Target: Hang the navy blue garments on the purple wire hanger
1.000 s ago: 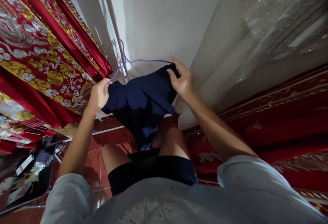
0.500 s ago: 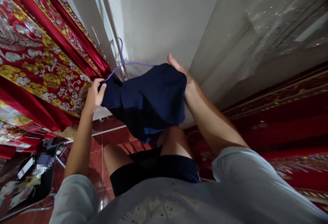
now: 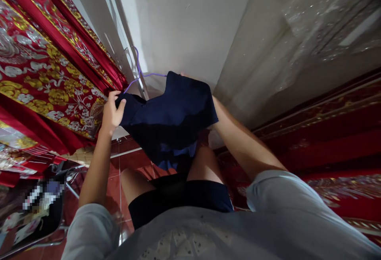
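A dark navy garment (image 3: 169,113), seemingly a shirt, hangs on a thin purple hanger (image 3: 138,63). The hanger's hook is up by the edge of the white panel. My left hand (image 3: 113,111) is closed on the garment's left shoulder, around that end of the hanger, thumb in front. My right hand (image 3: 182,74) is behind or inside the garment's right side. Only a bit of a finger shows above the cloth, and the rest of this hand is covered. The right end of the hanger is hidden under the cloth.
Red cloth with gold and silver embroidery (image 3: 56,69) hangs at the left. A black chair (image 3: 56,216) with several items on it stands at the lower left. Clear plastic sheeting (image 3: 312,18) covers the upper right. Red tiles (image 3: 114,188) form the floor.
The garment's right shoulder has come up over the hanger's right arm and now covers my right hand, which was bare before. My left hand keeps its hold.
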{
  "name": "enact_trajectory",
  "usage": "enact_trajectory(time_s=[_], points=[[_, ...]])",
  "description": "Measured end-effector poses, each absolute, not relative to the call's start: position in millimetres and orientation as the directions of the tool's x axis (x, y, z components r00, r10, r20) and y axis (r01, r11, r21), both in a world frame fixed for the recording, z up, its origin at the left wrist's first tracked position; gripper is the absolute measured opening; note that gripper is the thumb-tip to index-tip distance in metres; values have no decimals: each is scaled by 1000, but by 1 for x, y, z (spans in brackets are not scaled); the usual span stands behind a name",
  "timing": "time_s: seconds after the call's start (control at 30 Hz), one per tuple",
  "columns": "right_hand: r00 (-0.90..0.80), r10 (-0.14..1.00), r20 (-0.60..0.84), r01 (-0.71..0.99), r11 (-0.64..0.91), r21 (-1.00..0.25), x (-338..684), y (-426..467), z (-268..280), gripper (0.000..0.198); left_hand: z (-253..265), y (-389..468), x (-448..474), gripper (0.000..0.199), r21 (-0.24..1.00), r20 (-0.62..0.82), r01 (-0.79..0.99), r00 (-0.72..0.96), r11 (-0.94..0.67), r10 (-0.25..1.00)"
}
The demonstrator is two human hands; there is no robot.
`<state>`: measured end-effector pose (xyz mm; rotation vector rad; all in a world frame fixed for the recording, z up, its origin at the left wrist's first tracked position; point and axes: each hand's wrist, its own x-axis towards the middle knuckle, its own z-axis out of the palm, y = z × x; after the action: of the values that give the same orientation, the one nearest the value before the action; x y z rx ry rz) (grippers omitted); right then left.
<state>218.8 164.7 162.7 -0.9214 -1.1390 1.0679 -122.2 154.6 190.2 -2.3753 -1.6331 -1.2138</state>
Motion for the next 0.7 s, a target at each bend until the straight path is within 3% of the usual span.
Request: enact_trajectory(time_s=[0.1,0.17,0.3,0.47,0.53,0.6,0.7], points=[[-41,998,55,-335,38,-941,243,167,159,60,182,155,-142,29,387,617,810,127,-440,777],[-86,996,26,-379,-9,-925,252,162,159,63,178,156,-148,22,379,637,819,107,-431,763],[34,982,188,-241,190,-952,247,149,170,48,179,155,-134,24,305,718,854,86,-423,691],[235,907,348,-154,389,-908,238,139,189,49,202,130,-99,35,223,776,806,193,-548,600],[333,878,344,-168,414,-894,235,130,190,44,210,118,-89,38,288,750,748,211,-597,627],[388,848,362,-167,451,-877,224,112,187,39,215,109,-78,43,444,686,643,205,-625,698],[214,822,528,-69,552,-831,191,75,174,35,217,102,-61,49,746,520,383,175,-545,836]])
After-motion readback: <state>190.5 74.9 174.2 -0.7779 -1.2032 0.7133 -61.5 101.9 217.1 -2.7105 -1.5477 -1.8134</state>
